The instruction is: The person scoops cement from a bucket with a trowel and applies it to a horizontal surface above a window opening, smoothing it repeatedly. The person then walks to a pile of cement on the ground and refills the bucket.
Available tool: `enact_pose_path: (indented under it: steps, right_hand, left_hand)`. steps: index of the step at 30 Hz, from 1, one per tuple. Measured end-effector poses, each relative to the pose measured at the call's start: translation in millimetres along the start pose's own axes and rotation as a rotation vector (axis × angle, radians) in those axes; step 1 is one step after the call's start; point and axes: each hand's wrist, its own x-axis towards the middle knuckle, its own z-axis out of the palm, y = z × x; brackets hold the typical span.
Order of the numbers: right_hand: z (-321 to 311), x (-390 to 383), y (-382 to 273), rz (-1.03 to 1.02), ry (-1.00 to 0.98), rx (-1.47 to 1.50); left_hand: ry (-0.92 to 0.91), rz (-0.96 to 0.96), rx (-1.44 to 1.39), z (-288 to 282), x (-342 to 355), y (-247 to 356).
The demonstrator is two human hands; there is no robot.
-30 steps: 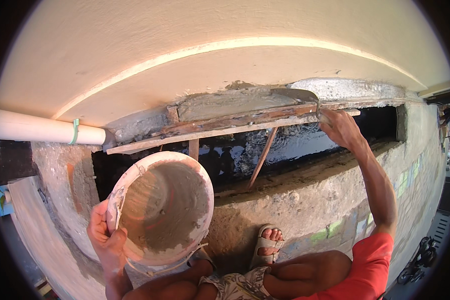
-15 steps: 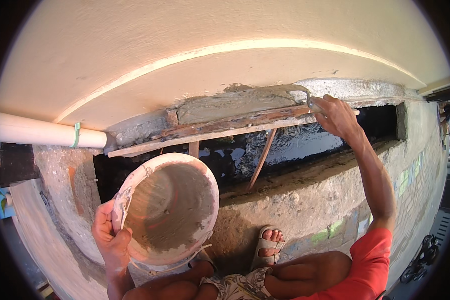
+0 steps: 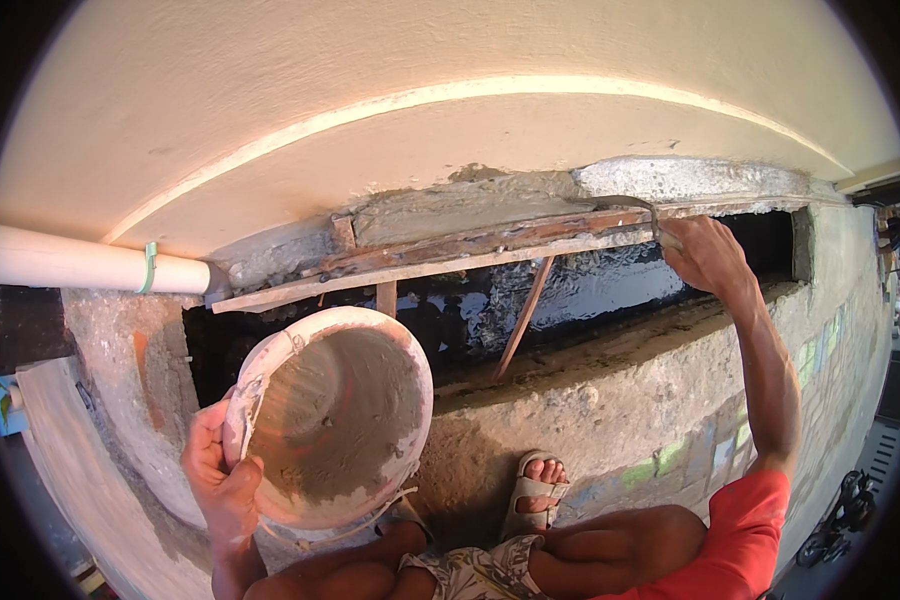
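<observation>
My left hand (image 3: 224, 468) is closed on the rim of a pale bucket (image 3: 422, 400), tilted so its mouth faces me. Wet grey mortar (image 3: 370, 425) coats its inside. In my right hand (image 3: 712, 256) is a trowel (image 3: 618, 201), my fingers wrapped round its handle. The trowel's blade lies at the right end of a band of wet mortar (image 3: 460, 208) along the foot of the wall. A wooden board (image 3: 430, 268) edges that band from below, and rough whitish concrete (image 3: 690, 180) continues to the right of it.
Below the board lies an open channel with dark water (image 3: 590, 295), crossed by a slanting wooden prop (image 3: 523, 318). A white pipe (image 3: 80, 262) runs along the left. My sandalled foot (image 3: 536, 492) stands on the concrete ledge (image 3: 610, 405) near the channel.
My right hand has moved down and slightly right, bringing the trowel from the top of the mortar band to its lower right end. The left hand and bucket have barely shifted.
</observation>
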Motion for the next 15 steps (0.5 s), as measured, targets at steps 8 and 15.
enact_pose_path:
  steps: [8,15]
  right_hand:
    - [-18.7,-6.0,-17.9,0.072,-0.017,-0.076]
    - [-18.6,-7.7,-11.8,0.093,0.022,0.17]
  left_hand:
    - [-0.052,-0.022,0.009,-5.3,1.2,-1.9]
    - [-0.037,-0.034,0.03,-3.6,1.2,1.8]
